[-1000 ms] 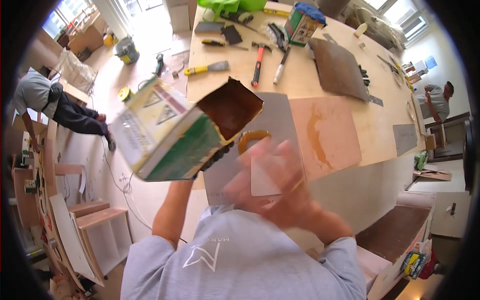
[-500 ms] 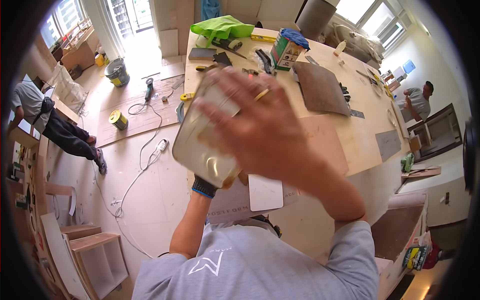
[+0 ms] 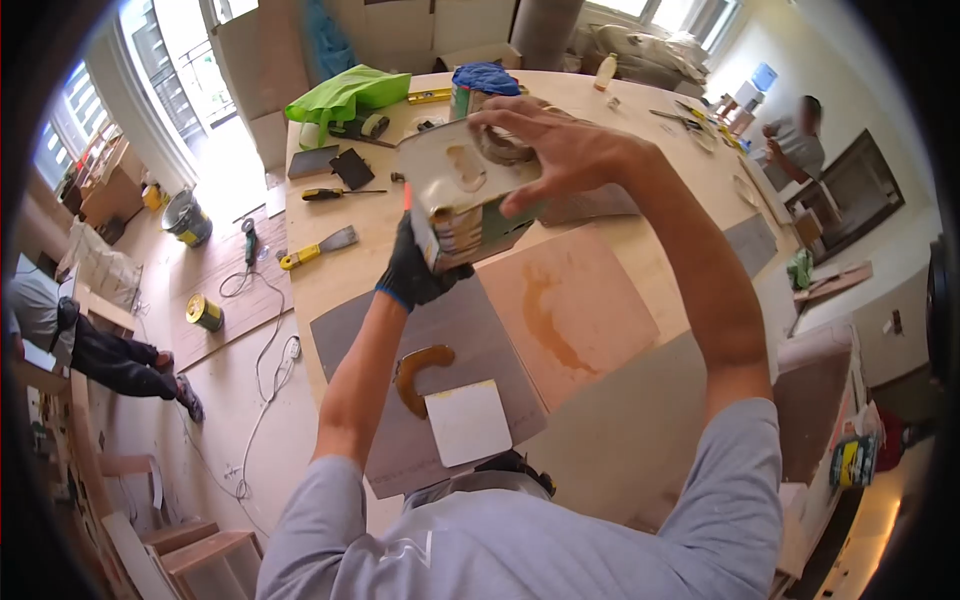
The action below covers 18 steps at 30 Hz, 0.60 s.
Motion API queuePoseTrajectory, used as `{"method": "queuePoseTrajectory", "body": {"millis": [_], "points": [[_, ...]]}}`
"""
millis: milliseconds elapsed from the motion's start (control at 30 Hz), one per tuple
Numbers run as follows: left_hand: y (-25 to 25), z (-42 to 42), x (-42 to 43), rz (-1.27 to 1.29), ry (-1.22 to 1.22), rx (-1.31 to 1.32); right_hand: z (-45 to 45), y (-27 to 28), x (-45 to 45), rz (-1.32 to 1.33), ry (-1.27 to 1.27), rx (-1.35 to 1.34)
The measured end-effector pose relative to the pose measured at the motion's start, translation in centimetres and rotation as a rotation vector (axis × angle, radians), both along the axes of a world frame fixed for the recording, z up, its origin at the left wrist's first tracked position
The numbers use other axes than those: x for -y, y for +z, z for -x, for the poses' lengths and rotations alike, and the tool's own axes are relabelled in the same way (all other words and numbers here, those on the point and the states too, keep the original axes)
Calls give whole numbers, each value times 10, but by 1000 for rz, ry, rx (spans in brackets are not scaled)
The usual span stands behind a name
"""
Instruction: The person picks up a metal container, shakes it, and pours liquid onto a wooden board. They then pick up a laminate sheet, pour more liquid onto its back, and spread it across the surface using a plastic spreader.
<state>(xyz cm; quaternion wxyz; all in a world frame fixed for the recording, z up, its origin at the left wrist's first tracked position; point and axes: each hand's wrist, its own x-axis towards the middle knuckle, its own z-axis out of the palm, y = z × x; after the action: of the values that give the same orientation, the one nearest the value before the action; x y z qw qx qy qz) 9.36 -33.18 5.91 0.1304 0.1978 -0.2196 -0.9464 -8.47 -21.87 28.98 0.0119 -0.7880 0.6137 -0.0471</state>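
Note:
My left hand (image 3: 420, 272), in a black glove with a blue cuff, grips the lower side of a rectangular metal can (image 3: 435, 175) held above the table. At the can's upper right is my bare right hand (image 3: 565, 150), thumb and fingers spread apart around the can's edge. A grey sheet (image 3: 480, 350) lies below, bearing a curved streak of amber glue (image 3: 408, 380) and a white square plate (image 3: 468, 423). Beside it, a pinkish-brown sheet (image 3: 610, 300) carries a second amber streak (image 3: 548, 330).
A yellow-handled scraper (image 3: 318, 248), a screwdriver (image 3: 342, 192) and a green bag (image 3: 350, 98) are on the table's left. Farther back stands another can with blue plastic (image 3: 485, 78). One person (image 3: 95, 335) stands left, another (image 3: 795, 145) right. A cable (image 3: 262, 405) crosses the floor.
The can has swung up and away over the table, uncovering the glue on the grey sheet. My right hand has moved to the can's far right side. The view has shifted.

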Motion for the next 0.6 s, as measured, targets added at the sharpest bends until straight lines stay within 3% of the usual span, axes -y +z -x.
{"method": "queuePoseTrajectory", "body": {"millis": [133,267,300,333,467,500,600], "points": [[-79,97,67,-152,-46,-109,63,-34,2,104,-316,64],[-88,163,76,-15,193,-141,89,-73,28,144,-694,206],[-140,183,105,872,115,-108,98,-82,42,90,-753,198],[-192,203,134,1686,320,38,103,-90,52,60,-824,159],[-245,206,170,1239,188,131,112,-116,91,-97,-1009,12],[-244,203,174,1353,180,135,115,-128,100,-116,-1042,23],[-115,170,128,353,107,182,120,-148,111,-125,-1077,22]]}}
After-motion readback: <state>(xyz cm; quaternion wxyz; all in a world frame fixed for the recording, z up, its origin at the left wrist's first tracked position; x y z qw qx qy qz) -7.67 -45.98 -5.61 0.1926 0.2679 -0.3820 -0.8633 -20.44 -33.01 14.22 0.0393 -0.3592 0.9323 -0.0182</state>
